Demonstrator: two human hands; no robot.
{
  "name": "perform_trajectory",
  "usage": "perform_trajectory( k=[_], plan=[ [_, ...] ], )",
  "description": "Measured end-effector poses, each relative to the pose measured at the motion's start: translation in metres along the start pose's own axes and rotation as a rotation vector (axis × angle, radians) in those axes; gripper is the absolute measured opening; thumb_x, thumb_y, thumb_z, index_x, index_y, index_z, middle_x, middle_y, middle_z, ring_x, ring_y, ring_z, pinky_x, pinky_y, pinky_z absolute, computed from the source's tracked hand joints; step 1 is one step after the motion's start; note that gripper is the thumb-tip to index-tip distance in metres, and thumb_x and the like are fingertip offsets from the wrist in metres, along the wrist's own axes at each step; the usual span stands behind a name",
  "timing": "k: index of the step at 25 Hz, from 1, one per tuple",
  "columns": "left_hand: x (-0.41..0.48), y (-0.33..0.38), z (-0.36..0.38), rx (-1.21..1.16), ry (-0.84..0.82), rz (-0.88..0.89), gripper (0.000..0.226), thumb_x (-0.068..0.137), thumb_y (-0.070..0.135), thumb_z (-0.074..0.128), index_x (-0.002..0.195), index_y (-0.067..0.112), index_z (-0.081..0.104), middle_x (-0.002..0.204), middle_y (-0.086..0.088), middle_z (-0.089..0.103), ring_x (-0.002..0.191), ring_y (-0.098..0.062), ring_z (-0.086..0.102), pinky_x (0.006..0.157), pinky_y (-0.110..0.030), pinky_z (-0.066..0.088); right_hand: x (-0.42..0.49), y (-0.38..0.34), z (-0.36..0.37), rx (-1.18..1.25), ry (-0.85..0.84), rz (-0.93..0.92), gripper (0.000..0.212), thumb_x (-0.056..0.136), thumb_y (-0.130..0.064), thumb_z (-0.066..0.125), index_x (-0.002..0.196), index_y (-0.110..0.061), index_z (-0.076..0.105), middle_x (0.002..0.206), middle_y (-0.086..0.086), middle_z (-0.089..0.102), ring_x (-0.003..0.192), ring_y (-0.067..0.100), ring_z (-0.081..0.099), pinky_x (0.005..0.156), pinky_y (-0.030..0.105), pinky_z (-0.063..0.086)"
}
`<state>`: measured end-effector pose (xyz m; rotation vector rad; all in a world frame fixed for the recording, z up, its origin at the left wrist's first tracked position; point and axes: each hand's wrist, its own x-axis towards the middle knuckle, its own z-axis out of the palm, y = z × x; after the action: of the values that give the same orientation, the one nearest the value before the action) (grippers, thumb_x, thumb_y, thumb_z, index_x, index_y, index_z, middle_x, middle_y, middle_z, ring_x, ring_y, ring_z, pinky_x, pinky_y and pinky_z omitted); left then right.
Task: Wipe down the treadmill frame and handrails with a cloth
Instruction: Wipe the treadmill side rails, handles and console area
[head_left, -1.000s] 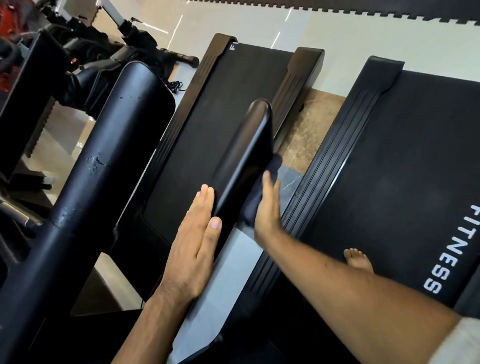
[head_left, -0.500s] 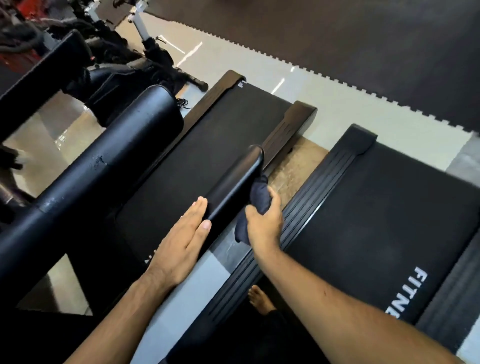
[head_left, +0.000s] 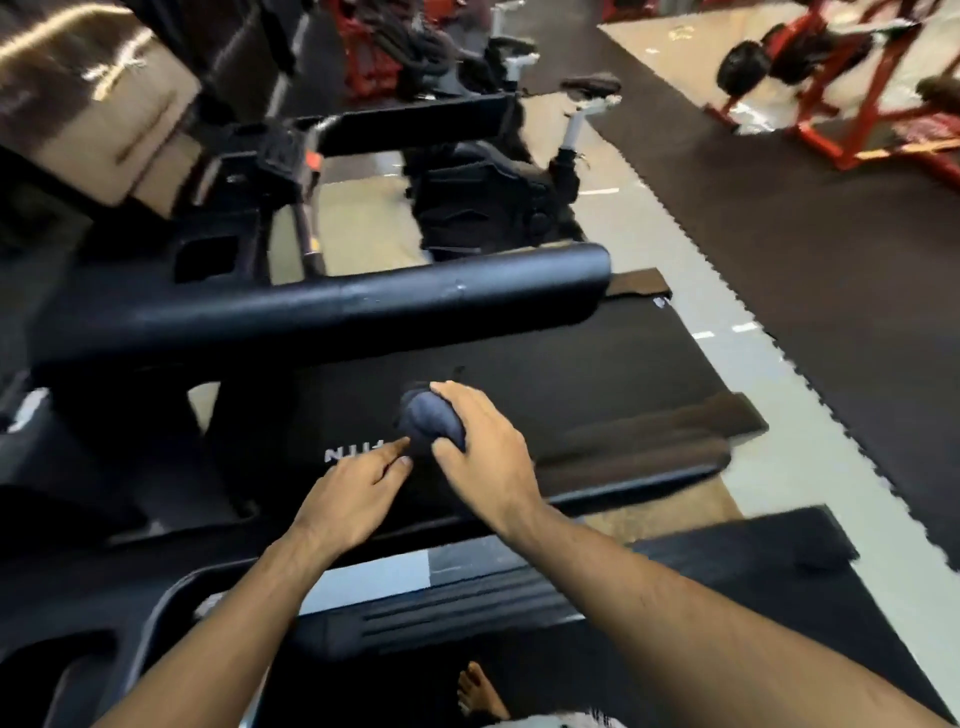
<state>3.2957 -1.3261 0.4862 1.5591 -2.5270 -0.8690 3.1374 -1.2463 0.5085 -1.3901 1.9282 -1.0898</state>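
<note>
I read the right hand as closed round a dark blue cloth, which is bunched into a ball. The thumb lies under the cloth and the fingers curl over its top. The cloth sits above the black treadmill belt, just past the white lettering on it, and on the near side of the thick black padded handrail that crosses the view.

The left hand lies just beside the right, with its fingers reaching forward, nearly straight, and holding nothing. The index tip is at the cloth's lower left edge; I cannot tell whether it touches, as the frame is blurred.

A bare foot stands on the near treadmill deck. An exercise bike stands beyond the handrail, and red gym frames stand at the upper right on dark rubber matting.
</note>
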Motion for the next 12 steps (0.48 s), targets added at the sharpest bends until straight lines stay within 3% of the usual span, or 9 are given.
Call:
perform_trajectory(
  k=[2, 4, 12],
  plan=[
    [-0.012, -0.026, -0.015, 0.032, 0.064, -0.111, 0.037, 0.098, 0.048, 0.039, 0.131, 0.039, 0.053, 0.127, 0.001, 0.065, 0.118, -0.027, 0.059, 0.095, -0.041, 0.048, 0.023, -0.007, 0.024, -0.123, -0.181, -0.084, 0.063, 0.082, -0.014, 0.058, 0.145, -0.021, 0.051, 0.149, -0.004, 0.049, 0.135, 0.016, 0.048, 0.113, 0.033, 0.037],
    [-0.032, -0.053, -0.031, 0.007, 0.124, -0.256, 0.04, 0.098, 0.048, 0.039, 0.135, 0.038, 0.05, 0.13, 0.0, 0.063, 0.12, -0.028, 0.057, 0.097, -0.041, 0.047, 0.041, -0.02, 0.056, -0.195, -0.333, -0.155, 0.062, 0.085, -0.015, 0.058, 0.145, -0.022, 0.051, 0.148, -0.004, 0.049, 0.133, 0.017, 0.049, 0.112, 0.034, 0.038],
    [-0.096, -0.119, -0.063, -0.077, 0.411, -0.707, 0.045, 0.101, 0.04, 0.039, 0.145, 0.029, 0.044, 0.148, 0.007, 0.047, 0.137, -0.012, 0.041, 0.109, -0.031, 0.033, 0.091, -0.086, 0.174, -0.247, -0.779, -0.378, 0.057, 0.084, -0.019, 0.057, 0.14, -0.03, 0.048, 0.139, -0.003, 0.055, 0.125, 0.024, 0.055, 0.107, 0.037, 0.04]
  ],
)
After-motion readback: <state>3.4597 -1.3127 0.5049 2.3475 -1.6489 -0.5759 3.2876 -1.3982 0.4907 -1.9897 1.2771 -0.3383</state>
